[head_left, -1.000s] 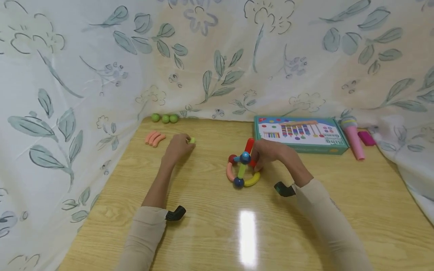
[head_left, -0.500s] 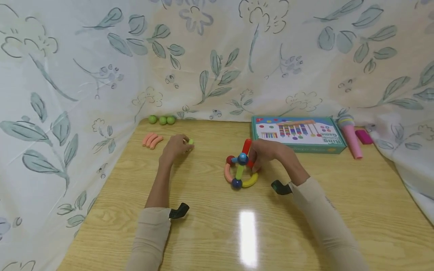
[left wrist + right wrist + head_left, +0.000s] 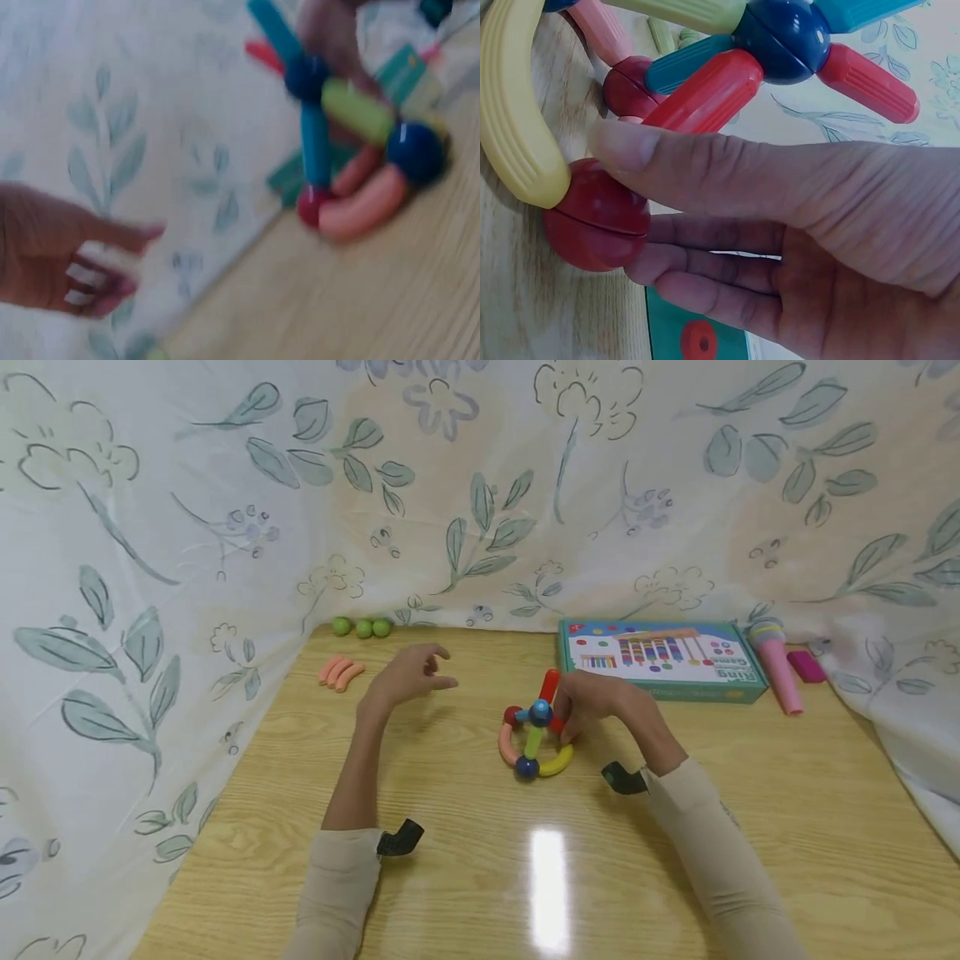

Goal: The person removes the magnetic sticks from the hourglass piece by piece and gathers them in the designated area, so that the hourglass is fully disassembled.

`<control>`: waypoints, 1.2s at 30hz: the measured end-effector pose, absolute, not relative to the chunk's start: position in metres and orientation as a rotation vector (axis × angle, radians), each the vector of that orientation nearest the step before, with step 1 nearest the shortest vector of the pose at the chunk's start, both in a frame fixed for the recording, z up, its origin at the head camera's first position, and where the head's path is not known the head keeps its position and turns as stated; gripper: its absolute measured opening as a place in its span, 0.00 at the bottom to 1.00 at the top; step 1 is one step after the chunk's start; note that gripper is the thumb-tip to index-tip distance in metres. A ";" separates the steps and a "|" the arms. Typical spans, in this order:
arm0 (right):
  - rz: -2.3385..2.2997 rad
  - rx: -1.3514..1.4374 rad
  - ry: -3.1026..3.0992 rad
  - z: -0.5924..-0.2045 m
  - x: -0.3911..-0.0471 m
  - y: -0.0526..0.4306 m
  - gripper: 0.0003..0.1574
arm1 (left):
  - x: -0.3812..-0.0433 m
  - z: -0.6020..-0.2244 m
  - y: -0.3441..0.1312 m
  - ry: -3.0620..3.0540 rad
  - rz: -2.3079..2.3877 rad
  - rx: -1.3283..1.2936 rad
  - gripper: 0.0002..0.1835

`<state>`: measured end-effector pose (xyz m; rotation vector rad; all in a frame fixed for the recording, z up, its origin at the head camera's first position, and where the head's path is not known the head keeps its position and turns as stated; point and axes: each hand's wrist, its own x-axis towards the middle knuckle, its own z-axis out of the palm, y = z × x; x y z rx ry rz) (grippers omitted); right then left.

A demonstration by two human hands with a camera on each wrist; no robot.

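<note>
A magnetic stick-and-ball toy (image 3: pixel 532 739) stands on the table, built of straight and curved sticks joined by dark blue and red balls. My right hand (image 3: pixel 588 702) is at its right side; in the right wrist view the thumb and fingers grip a red ball (image 3: pixel 598 217) at the end of a yellow curved stick (image 3: pixel 517 112). Red sticks (image 3: pixel 709 90) and a blue stick (image 3: pixel 862 11) radiate from the upper dark blue ball (image 3: pixel 781 37). My left hand (image 3: pixel 405 677) is left of the toy, thumb and fingers apart, holding nothing. Light green pieces (image 3: pixel 661 34) show beyond the toy.
Several pink curved sticks (image 3: pixel 342 672) lie at the left, with green balls (image 3: pixel 364 627) behind them by the cloth. A boxed ring game (image 3: pixel 660 660), a pink toy microphone (image 3: pixel 780 668) and a magenta block (image 3: pixel 806 666) are at the back right.
My left hand has let go of the light green piece it was pinching, and its fingers have spread and shifted slightly right. My right hand stays at the toy.
</note>
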<state>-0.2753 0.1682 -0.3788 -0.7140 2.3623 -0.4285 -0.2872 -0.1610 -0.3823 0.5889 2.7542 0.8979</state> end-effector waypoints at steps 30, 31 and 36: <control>-0.461 -0.766 2.319 -0.382 -0.280 0.171 0.03 | -0.254 -0.364 -0.071 2.348 1.028 1.414 0.10; -0.458 -0.769 2.319 -0.383 -0.280 0.172 0.03 | -0.253 -0.364 -0.071 2.343 1.036 1.417 0.10; -0.454 -0.757 2.335 -0.383 -0.279 0.172 0.04 | -0.254 -0.364 -0.072 2.341 1.047 1.442 0.08</control>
